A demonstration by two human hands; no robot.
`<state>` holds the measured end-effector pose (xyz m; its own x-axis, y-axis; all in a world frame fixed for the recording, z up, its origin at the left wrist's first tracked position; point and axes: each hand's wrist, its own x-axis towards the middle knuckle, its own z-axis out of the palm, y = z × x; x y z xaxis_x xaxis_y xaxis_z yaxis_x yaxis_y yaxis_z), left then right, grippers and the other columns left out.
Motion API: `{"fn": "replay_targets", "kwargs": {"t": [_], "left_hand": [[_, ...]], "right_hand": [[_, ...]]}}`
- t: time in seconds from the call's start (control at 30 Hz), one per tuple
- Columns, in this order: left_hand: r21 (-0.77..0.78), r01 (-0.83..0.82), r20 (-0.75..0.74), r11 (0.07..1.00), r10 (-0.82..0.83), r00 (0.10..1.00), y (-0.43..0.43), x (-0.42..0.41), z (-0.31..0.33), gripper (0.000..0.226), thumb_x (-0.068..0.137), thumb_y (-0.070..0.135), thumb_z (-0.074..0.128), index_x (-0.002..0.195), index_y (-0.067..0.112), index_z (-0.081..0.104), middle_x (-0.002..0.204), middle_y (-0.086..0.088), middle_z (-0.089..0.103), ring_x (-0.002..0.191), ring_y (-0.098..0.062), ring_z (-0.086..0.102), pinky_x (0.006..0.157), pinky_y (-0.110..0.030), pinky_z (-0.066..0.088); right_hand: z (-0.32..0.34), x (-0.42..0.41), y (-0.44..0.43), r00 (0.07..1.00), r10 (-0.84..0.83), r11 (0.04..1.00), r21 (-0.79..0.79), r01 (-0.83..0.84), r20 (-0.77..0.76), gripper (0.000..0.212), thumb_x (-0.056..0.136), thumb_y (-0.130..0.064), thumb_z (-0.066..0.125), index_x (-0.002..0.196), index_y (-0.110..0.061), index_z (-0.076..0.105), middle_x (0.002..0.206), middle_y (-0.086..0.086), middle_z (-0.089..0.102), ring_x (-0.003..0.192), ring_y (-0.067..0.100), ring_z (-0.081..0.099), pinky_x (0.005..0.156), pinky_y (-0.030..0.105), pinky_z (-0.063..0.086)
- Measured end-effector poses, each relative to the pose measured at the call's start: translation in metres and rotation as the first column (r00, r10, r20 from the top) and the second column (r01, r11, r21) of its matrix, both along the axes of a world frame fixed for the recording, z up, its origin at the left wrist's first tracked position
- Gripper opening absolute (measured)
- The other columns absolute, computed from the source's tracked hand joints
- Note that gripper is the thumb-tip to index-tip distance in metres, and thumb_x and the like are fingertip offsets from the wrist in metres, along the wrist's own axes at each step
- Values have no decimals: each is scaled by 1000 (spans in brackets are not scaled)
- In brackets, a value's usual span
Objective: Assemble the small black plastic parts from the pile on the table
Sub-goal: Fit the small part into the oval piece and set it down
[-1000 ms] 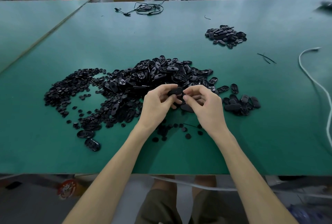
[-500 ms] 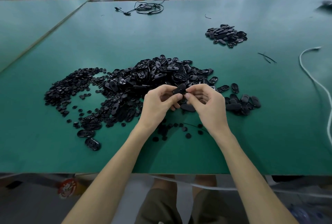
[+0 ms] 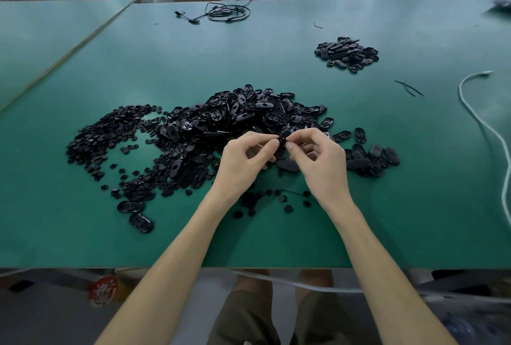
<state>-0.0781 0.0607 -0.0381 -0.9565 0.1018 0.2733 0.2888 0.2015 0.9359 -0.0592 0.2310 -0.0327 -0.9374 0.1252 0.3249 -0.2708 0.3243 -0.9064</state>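
Two bare hands meet above the near edge of the main pile (image 3: 221, 123) of black plastic parts on the green table (image 3: 249, 62). The left hand (image 3: 243, 162) and the right hand (image 3: 318, 159) both pinch one small black part (image 3: 282, 138), which sits upright between thumb and forefinger tips of each hand, clear of the pile just behind it; the remaining fingers of both hands are curled inward. Whether the held piece is one part or two joined cannot be told. An oval shell (image 3: 287, 165) lies on the table at the pile's near edge, directly below the held part. The left lobe of the pile consists of small round pieces, the centre of larger oval shells. Loose round discs (image 3: 287, 208) lie scattered nearer than the pile, beneath the wrists. A cluster of oval shells (image 3: 373, 158) lies just right of the pile; two single shells (image 3: 141, 222) lie near-left of it. A smaller heap (image 3: 347, 53) lies well beyond the pile, to the right. A white cable (image 3: 486, 123) runs far right of the pile, a coiled black cable (image 3: 226, 11) far behind it.
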Motion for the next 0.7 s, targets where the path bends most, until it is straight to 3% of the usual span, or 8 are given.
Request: {"fn": "replay_targets", "kwargs": {"t": [0.13,0.27,0.37,0.47,0.53,0.7], "left_hand": [[-7,17,20,1000,-17,1000,-1,1,0,14,98,14,72,110,19,76,89,-2,77,77,-17,74,73,-38,61],[-10,64,8,998,-64,998,-1,1,2,34,96,8,73,125,25,70,95,-3,73,79,-20,73,76,-36,59],[-32,89,-13,996,-89,996,-1,0,3,44,97,5,71,133,32,67,96,-11,67,81,-34,68,76,-41,57],[47,101,6,994,-101,995,0,2,3,30,97,2,69,123,17,70,90,-3,74,81,-27,75,77,-36,61],[84,75,21,994,-77,997,0,3,2,20,97,2,70,116,9,67,91,-7,78,83,-24,78,78,-34,62],[128,28,26,991,-32,999,-1,3,3,11,98,8,70,107,3,67,91,-8,79,85,-23,79,78,-33,63]], "right_hand": [[0,1,-1,1000,3,1000,-2,-3,3,11,93,-10,76,96,-21,74,86,-12,73,77,11,71,72,21,56],[2,2,0,1000,9,999,-33,-9,5,13,93,-8,76,95,-21,73,86,-15,73,72,9,71,70,18,55],[3,2,-1,1000,20,999,-40,-19,16,12,92,-8,77,96,-19,73,86,-14,74,71,9,72,70,18,55],[3,2,-1,1000,21,999,-31,-21,23,11,92,-9,77,95,-18,74,86,-14,74,72,9,72,70,20,56],[3,2,-1,1000,16,1000,-23,-15,21,11,92,-9,77,94,-19,74,86,-15,74,74,10,72,71,23,58],[2,1,-1,1000,7,1000,7,-8,17,10,93,-11,77,94,-20,74,86,-11,73,79,16,71,74,30,58]]}}
